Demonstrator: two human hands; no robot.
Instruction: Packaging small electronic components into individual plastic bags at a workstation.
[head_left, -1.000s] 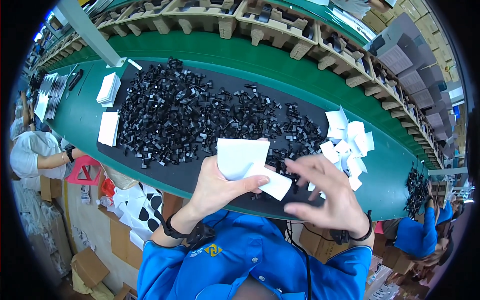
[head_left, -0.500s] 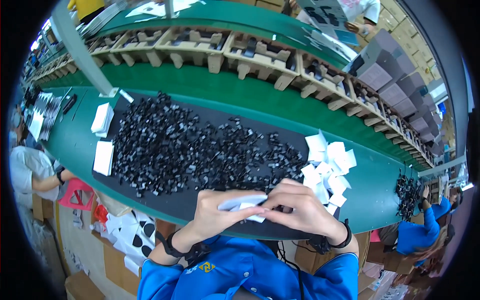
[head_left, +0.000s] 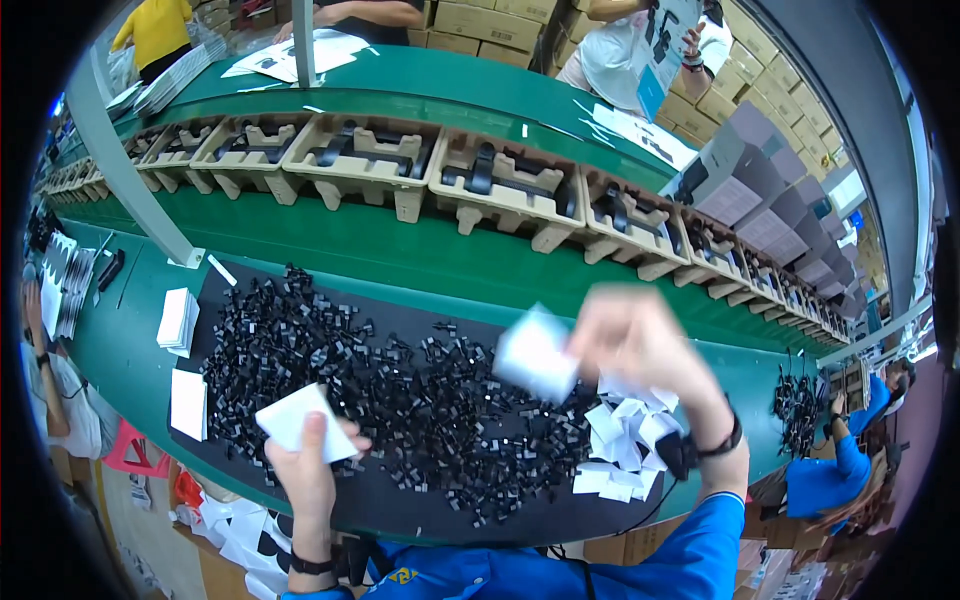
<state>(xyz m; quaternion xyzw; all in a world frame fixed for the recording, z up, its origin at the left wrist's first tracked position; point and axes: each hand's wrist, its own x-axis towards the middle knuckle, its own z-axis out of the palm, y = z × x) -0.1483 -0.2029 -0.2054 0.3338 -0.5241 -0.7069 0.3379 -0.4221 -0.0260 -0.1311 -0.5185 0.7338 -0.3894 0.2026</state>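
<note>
My left hand (head_left: 303, 478) grips a square white card (head_left: 292, 418), thumb on top, over the left front of a heap of small black plastic parts (head_left: 400, 410). Whether it is one card or a thin stack I cannot tell. My right hand (head_left: 640, 335), smeared by motion, is raised at the right and pinches a white paper piece (head_left: 535, 355), also blurred. Just below that hand lies a loose pile of folded white paper pieces (head_left: 625, 445). The black parts spread over a dark mat (head_left: 385, 515).
Two stacks of white cards, one upper (head_left: 178, 320) and one lower (head_left: 188, 405), sit at the mat's left edge. Beyond the mat runs a row of moulded trays (head_left: 365, 160) holding black parts. A metal post (head_left: 135, 175) rises at the left. Black cables (head_left: 795, 410) lie at the far right.
My hands were together in front of me at a folded white piece and have parted. The left moved left with a white card; the right rose rightward with a white piece. The view has shifted.
</note>
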